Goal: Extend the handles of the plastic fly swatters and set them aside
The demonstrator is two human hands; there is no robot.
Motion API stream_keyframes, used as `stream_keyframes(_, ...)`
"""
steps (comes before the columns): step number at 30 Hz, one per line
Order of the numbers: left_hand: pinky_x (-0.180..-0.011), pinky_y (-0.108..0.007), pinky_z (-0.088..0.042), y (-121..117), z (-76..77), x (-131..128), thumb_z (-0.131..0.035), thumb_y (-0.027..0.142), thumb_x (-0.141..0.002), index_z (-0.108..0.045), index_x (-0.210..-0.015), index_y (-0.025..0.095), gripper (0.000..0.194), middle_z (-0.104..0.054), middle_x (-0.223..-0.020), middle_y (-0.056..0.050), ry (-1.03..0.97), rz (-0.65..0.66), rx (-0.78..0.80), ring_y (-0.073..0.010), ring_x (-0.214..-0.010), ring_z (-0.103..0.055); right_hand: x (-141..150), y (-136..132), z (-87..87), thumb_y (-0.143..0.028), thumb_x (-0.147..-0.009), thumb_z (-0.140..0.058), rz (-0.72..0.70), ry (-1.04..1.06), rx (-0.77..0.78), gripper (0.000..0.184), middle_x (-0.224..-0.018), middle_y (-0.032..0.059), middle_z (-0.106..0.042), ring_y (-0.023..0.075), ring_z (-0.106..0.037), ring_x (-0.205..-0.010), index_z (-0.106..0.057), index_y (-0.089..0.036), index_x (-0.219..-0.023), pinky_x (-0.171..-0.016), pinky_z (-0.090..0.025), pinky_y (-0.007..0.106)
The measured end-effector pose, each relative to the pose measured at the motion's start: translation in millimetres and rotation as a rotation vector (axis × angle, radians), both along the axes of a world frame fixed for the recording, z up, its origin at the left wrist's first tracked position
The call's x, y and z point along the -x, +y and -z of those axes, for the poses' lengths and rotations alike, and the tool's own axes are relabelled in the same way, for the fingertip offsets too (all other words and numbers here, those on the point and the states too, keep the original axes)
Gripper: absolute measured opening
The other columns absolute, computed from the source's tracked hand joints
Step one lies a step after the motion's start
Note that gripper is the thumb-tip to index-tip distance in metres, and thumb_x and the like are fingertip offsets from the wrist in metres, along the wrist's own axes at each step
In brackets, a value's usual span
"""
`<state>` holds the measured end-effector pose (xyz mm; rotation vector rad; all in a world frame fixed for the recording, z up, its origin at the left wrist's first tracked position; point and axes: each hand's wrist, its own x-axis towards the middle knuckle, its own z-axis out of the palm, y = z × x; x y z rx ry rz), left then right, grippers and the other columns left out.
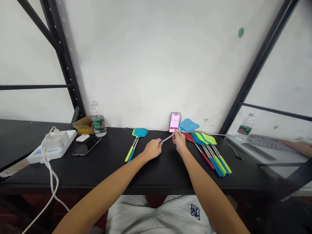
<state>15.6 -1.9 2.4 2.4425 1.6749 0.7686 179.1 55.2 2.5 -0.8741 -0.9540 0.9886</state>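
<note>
Both my hands hold one blue fly swatter [189, 124] above the black table [151, 172]. My left hand [152, 149] is closed round the handle end. My right hand [179, 141] pinches the thin metal rod near the head. The swatter's head points up and to the right, in front of a small phone [174, 123] propped against the wall. Two swatters [136, 139], blue and green, lie to the left. A fanned pile of several swatters [209, 149] lies to the right, close to my right hand.
At left stand a water bottle [97, 119], a cardboard box [84, 125], a white earbud case [82, 137], a dark phone [87, 146] and a white power strip [52, 145] with cables. At right are a second bottle [244, 127], a keyboard [268, 142] and another person's hand [302, 148].
</note>
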Motion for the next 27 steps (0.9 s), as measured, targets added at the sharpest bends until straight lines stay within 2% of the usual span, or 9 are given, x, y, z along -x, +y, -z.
stream_keyframes(7,-0.071,-0.028,-0.042,0.3,0.7,1.6,-0.040,0.032,-0.095,-0.060,-0.091,0.019,0.024,-0.069,-0.088,-0.008,-0.029,0.029,-0.034,-0.0199,-0.082,-0.063,3.6,-1.8,2.7,-0.047,-0.079,-0.066,-0.078,-0.076,0.046,0.036,-0.046,-0.0050,-0.044,0.0043,-0.034,-0.034,-0.054,-0.015,-0.065,-0.032,-0.020,0.017)
stream_keyframes(11,-0.068,-0.026,-0.041,-5.0,-5.7,4.2,-0.042,0.037,-0.094,-0.062,-0.096,0.020,0.027,-0.069,-0.085,-0.006,-0.024,0.061,-0.028,-0.0184,-0.078,-0.063,5.5,-3.7,2.9,-0.049,-0.077,-0.068,-0.168,-0.134,0.070,0.038,-0.046,-0.0046,-0.044,0.0044,-0.034,-0.034,-0.054,-0.015,-0.065,-0.033,-0.019,0.017)
stream_keyframes(13,-0.066,-0.026,-0.041,-8.1,-9.8,5.7,-0.041,0.039,-0.093,-0.064,-0.091,0.020,0.030,-0.069,-0.082,-0.006,0.016,0.070,-0.018,-0.0186,-0.076,-0.063,6.1,-5.2,2.9,-0.048,-0.079,-0.066,-0.238,-0.183,0.085,0.037,-0.046,-0.0041,-0.046,0.0045,-0.034,-0.034,-0.055,-0.015,-0.066,-0.033,-0.019,0.017)
stream_keyframes(17,-0.066,-0.028,-0.043,-11.3,-14.5,6.9,-0.043,0.038,-0.090,-0.065,-0.081,0.020,0.030,-0.069,-0.080,-0.007,0.138,0.008,0.026,-0.0214,-0.077,-0.065,11.3,-9.0,6.1,-0.047,-0.085,-0.059,-0.383,-0.361,0.163,0.037,-0.049,-0.0016,-0.051,0.0053,-0.038,-0.035,-0.055,-0.014,-0.068,-0.033,-0.022,0.017)
stream_keyframes(21,-0.070,-0.031,-0.046,-11.2,-13.4,5.9,-0.045,0.036,-0.087,-0.066,-0.086,0.020,0.027,-0.070,-0.090,-0.010,0.195,-0.074,0.070,-0.0244,-0.084,-0.066,17.3,-12.2,9.8,-0.044,-0.089,-0.052,-0.458,-0.578,0.253,0.038,-0.051,-0.0010,-0.052,0.0044,-0.038,-0.033,-0.055,-0.014,-0.066,-0.031,-0.017,0.016)
stream_keyframes(27,-0.071,-0.031,-0.047,-11.0,-11.5,2.8,-0.043,0.035,-0.089,-0.061,-0.096,0.021,0.024,-0.069,-0.096,-0.009,0.168,-0.104,0.058,-0.0237,-0.088,-0.066,19.0,-15.3,6.8,-0.040,-0.090,-0.050,-0.499,-0.741,0.308,0.039,-0.048,-0.0019,-0.049,0.0049,-0.037,-0.030,-0.052,-0.015,-0.060,-0.030,-0.017,0.017)
